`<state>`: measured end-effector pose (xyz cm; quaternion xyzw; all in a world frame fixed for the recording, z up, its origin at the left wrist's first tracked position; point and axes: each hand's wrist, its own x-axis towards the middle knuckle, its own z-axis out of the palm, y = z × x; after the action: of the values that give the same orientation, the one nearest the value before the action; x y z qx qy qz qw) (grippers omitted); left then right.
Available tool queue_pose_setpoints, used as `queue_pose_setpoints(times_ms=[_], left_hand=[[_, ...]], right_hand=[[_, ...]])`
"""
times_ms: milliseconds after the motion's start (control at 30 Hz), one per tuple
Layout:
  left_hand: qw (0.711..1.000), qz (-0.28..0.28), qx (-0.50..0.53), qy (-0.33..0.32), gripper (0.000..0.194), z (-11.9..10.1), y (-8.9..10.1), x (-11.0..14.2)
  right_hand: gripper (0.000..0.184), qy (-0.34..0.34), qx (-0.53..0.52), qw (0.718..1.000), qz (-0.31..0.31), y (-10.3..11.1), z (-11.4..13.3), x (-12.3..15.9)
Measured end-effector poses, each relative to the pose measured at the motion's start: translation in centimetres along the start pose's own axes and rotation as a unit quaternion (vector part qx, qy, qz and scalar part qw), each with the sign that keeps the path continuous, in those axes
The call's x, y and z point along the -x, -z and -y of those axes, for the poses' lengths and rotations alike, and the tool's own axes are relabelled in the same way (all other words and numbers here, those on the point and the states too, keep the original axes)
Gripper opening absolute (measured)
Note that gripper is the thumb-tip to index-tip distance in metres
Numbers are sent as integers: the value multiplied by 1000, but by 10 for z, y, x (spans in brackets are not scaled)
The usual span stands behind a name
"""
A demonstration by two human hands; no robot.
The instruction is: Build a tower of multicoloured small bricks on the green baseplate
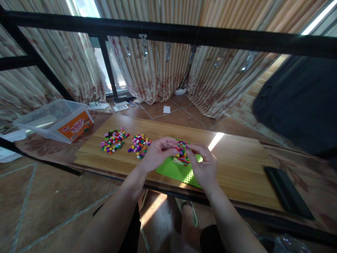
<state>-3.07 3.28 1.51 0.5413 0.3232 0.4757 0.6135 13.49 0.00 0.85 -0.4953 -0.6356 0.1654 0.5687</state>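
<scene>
Standing on the left, a clear plastic bin (42, 121) with an orange label (76, 125) rests on a patterned cover beside the wood-grain surface (237, 165). Just right of it, on the left part of the surface, lies a loose pile of small multicoloured building bricks (113, 140); a second brick pile (139, 143) is next along, near the left hand (159, 153). That hand reaches in with its fingers curled and thumb extended, the tips at the left side of a multicoloured brick structure (181, 160). The structure stands on the far part of a green studded baseplate (175, 172), between the two hands. From the right, the right hand (205, 163) meets it with bent fingers and thumb; whether either hand pinches a single brick cannot be told. Sunlight falls across the baseplate's near right part, and a bright streak crosses the far edge of the surface further right. At the right end lies a long black object (288, 192). Striped curtains (163, 70) hang on the far side, beyond a white sheet (166, 109) on the tiled floor (155, 110).
</scene>
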Motion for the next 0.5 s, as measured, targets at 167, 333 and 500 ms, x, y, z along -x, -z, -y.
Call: queue_pose_setpoints(times_ms=[167, 333, 500], left_hand=[[999, 25, 24, 5, 28, 4, -5, -2], [999, 32, 35, 4, 28, 4, -9, -2], [997, 52, 47, -14, 26, 6, -11, -3]], right_hand=[[15, 33, 16, 999, 28, -1, 13, 2], [16, 38, 25, 999, 29, 0, 11, 1], [19, 57, 26, 996, 62, 3, 8, 2]])
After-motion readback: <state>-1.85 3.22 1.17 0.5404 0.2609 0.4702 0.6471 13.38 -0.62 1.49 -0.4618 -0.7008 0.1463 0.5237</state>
